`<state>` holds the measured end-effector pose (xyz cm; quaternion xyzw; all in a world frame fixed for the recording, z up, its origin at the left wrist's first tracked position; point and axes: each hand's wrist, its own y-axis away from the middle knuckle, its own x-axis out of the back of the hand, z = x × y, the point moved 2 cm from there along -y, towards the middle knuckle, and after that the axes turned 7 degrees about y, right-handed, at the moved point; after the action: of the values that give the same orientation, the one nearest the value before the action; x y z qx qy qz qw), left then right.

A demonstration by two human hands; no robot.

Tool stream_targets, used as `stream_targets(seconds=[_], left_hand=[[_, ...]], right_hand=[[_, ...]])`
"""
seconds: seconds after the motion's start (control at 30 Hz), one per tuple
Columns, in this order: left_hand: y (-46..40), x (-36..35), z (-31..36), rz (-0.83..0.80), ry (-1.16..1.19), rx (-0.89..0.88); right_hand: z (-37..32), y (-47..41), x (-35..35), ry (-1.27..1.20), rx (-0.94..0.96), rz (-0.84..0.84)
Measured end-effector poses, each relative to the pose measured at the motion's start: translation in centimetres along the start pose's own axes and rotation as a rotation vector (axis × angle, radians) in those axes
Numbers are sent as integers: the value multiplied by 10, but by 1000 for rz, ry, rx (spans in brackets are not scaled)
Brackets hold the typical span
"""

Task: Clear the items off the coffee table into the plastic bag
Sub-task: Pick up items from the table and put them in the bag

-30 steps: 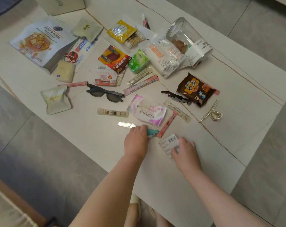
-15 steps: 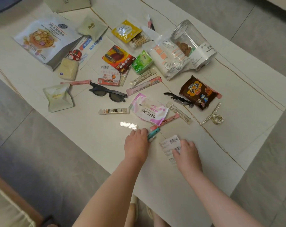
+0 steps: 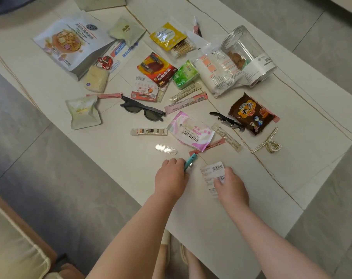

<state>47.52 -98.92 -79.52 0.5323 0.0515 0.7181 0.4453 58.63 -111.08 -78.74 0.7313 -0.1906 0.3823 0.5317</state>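
At the lower centre of the frame, your left hand (image 3: 171,178) is curled around a teal pen-like item (image 3: 189,162), whose tip pokes out past your fingers toward the upper right. Just to its right, your right hand (image 3: 230,186) lies with fingers pressed down on a white barcode label (image 3: 213,174) that sits flat on the surface (image 3: 292,178). The rest of the clutter spreads across the middle and upper frame: a pink BERLIN packet (image 3: 192,131) just above your hands, black sunglasses (image 3: 142,110) to its left, a brown snack bag (image 3: 251,113) at the right, a clear jar (image 3: 247,55) lying on its side at the upper right, and a cereal pouch (image 3: 70,43) at the upper left. No plastic bag shows anywhere in view.
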Motion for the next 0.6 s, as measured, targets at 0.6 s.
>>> stream_targets(seconds=[0.6], left_hand=[[38, 60, -14, 70, 303, 259]], right_hand=[[-56, 25, 41, -182, 63, -103]])
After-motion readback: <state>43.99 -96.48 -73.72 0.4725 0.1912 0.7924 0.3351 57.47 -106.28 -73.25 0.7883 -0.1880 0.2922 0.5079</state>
